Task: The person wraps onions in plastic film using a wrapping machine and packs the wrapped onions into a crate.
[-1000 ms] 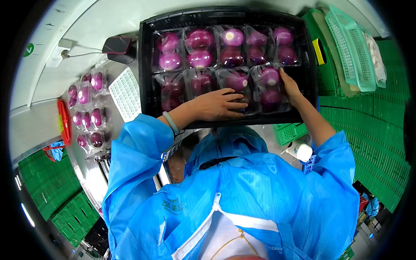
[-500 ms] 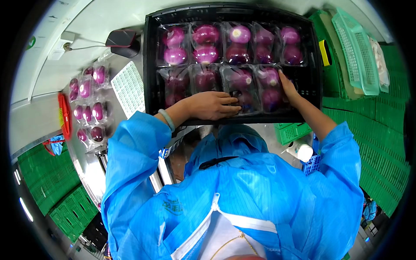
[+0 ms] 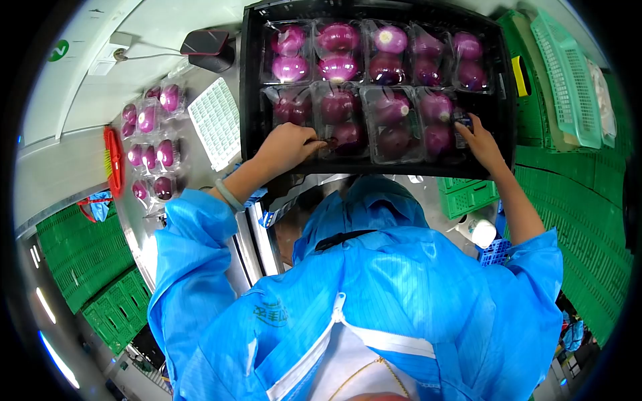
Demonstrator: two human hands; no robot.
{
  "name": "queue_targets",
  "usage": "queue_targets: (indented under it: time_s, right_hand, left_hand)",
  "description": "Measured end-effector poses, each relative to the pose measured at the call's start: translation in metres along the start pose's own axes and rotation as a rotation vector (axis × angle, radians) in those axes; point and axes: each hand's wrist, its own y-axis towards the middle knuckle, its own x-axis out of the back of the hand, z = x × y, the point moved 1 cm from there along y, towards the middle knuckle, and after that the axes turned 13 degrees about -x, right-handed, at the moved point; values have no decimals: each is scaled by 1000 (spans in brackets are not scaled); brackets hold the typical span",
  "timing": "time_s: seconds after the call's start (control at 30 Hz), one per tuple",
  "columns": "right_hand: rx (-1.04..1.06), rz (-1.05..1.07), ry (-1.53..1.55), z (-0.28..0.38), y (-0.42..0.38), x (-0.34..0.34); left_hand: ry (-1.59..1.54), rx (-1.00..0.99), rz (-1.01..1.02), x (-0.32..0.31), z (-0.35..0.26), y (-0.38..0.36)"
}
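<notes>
A black crate [image 3: 503, 100] holds clear plastic packs of red onions in two rows. My left hand [image 3: 286, 146] reaches over the near-left pack, hiding its lower part. Its fingers are pinched together at the left edge of the second near-row onion pack [image 3: 341, 119]; what they grip is too small to make out. To the right, my right hand [image 3: 483, 142] is closed on a small dark item with pale marks [image 3: 461, 125], beside the right edge of the fourth near-row pack [image 3: 438, 123]. Between the hands lies the third near-row pack [image 3: 393, 127].
More onion packs [image 3: 157, 154] stand on the metal surface at left, near a pale green mesh tray [image 3: 212, 123] and a dark device [image 3: 208, 48]. A red brush-like tool [image 3: 114, 160] is farther left. Green crates [image 3: 468, 196] and a light green basket [image 3: 565, 80] are at right.
My left hand has moved left from the third near-row pack to the second and pinched its fingers. My right hand now holds a small dark item. The whole view has shifted slightly.
</notes>
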Motion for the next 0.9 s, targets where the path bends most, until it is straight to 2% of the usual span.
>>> queue_targets:
  time_s: [0.07, 0.17, 0.27, 0.37, 0.57, 0.67, 0.77, 0.83, 0.87, 0.9]
  right_hand:
    - [-36, 102, 85, -8, 6, -3]
    - [-8, 142, 158, -9, 6, -11]
    - [-69, 195, 181, -6, 5, -8]
    - [2, 198, 210, -14, 11, -10]
    - [-61, 308, 310, -14, 5, -5]
    - [90, 274, 165, -25, 24, -21]
    - [295, 212, 167, -46, 52, -38]
    - [142, 188, 45, -29, 31, -20]
    - [426, 76, -400, -28, 23, -12]
    - [291, -144, -254, -7, -11, -2]
  left_hand:
    - [-146, 177, -17, -11, 0, 1]
    - [-186, 353, 104, -11, 3, 10]
    - [-422, 338, 5, -28, 17, 11]
    - [-382, 395, -11, -25, 12, 8]
    - [-278, 340, -149, -28, 10, 2]
    - [-183, 328, -95, -36, 15, 5]
    - [-204, 271, -35, -34, 23, 5]
    - [-175, 165, -114, -30, 20, -5]
    - [-188, 158, -165, -18, 4, -10]
    - [-74, 177, -256, -5, -19, -17]
